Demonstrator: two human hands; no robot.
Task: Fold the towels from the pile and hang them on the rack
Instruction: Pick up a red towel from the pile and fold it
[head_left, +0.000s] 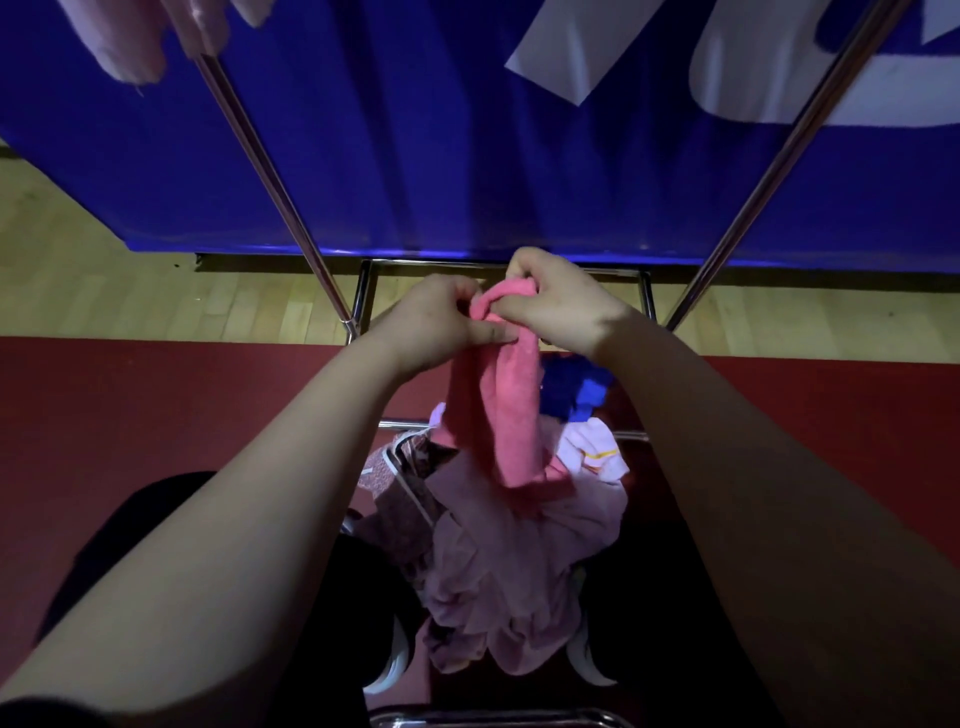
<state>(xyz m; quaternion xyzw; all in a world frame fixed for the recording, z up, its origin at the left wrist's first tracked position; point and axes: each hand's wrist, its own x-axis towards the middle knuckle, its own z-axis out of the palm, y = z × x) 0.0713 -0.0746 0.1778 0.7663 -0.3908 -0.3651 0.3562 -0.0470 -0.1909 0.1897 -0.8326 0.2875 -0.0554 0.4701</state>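
- Pink towel (511, 395) hangs above the pile (509, 561), pinched at its top edge by both hands.
- Left hand (441, 317) and right hand (556, 299) fingers curl tight on it.
- Banner (467, 130) lettering beyond the pile is unreadable.

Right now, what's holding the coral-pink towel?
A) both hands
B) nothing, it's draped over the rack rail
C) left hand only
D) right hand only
A: the left hand and the right hand both pinch the bunched top of the coral-pink towel, and the rest of it hangs down toward the pile.
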